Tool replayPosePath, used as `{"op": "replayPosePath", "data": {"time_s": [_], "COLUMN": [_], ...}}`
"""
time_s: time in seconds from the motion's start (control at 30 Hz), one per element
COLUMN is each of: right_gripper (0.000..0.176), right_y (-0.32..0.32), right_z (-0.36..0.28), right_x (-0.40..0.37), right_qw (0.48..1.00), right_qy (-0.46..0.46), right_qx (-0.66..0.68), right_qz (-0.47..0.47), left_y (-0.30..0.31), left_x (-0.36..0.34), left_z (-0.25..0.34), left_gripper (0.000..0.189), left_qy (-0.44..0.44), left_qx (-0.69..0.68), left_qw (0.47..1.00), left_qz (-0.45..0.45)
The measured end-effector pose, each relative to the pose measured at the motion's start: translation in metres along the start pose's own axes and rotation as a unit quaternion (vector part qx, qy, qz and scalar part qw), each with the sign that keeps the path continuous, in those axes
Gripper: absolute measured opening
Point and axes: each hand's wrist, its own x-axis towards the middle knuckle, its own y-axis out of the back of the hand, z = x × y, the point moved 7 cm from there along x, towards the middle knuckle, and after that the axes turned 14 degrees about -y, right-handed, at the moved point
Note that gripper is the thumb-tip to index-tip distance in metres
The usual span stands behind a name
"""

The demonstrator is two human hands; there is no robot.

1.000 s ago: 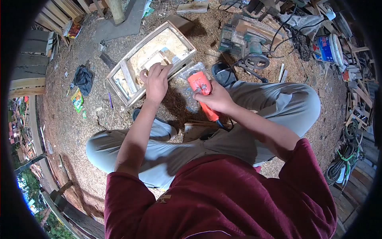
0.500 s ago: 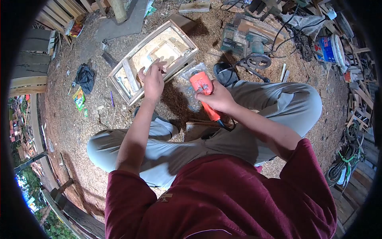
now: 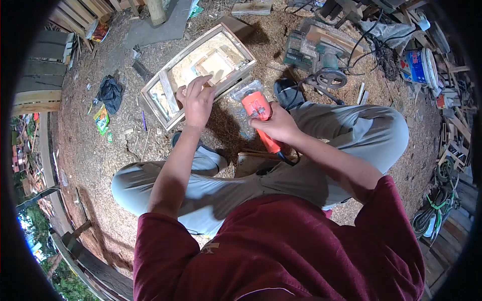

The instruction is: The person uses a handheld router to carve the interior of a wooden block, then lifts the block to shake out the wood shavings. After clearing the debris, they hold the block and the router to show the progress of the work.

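My right hand [image 3: 277, 123] is wrapped round an orange trim router [image 3: 257, 104], its clear plastic base pointing away from me and its cord trailing back toward my lap. My left hand [image 3: 197, 105] has its fingers apart and bent a little, at the near side of a wooden tray-like frame [image 3: 232, 82]. The fingertips overlap the frame's near rail in this view. Inside lie sawdust, a smaller pale wooden frame [image 3: 223, 57] and a crosswise strip [image 3: 168, 90] near the left end.
A green machine with a handwheel [image 3: 331, 78] stands beyond my right foot, cables around it. A white-and-blue bucket [image 3: 419, 65] sits at far right. Left of the frame lie a black plastic bag [image 3: 109, 94] and a snack wrapper [image 3: 102, 119]. Sawdust covers the ground.
My left hand has drawn slightly back toward me, its fingers less far over the frame. My right hand keeps the trim router in about the same place. The view has shifted slightly.
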Motion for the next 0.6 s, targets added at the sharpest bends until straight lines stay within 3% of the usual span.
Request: {"op": "replayPosePath", "data": {"time_s": [0.23,0.33,0.43,0.6], "right_gripper": [0.067,0.067,0.065,0.062], "right_y": [0.002,-0.001,0.000,0.000], "right_z": [0.001,0.007,0.009,0.005], "right_x": [0.000,0.005,0.004,0.003], "right_qw": [1.000,1.000,1.000,0.999], "right_qy": [0.001,0.001,0.003,0.032], "right_qx": [0.008,0.005,0.015,0.023], "right_qz": [0.003,0.008,0.011,0.003], "left_y": [-0.008,-0.019,-0.023,-0.032], "left_x": [-0.009,-0.023,-0.024,-0.008], "left_z": [-0.017,-0.048,-0.071,-0.077], "left_gripper": [0.018,0.025,0.033,0.054], "left_qy": [0.044,0.145,0.258,0.311], "left_qx": [-0.047,-0.129,-0.160,-0.065], "left_qw": [0.998,0.976,0.944,0.947], "left_qz": [0.021,0.103,0.126,-0.039]}}
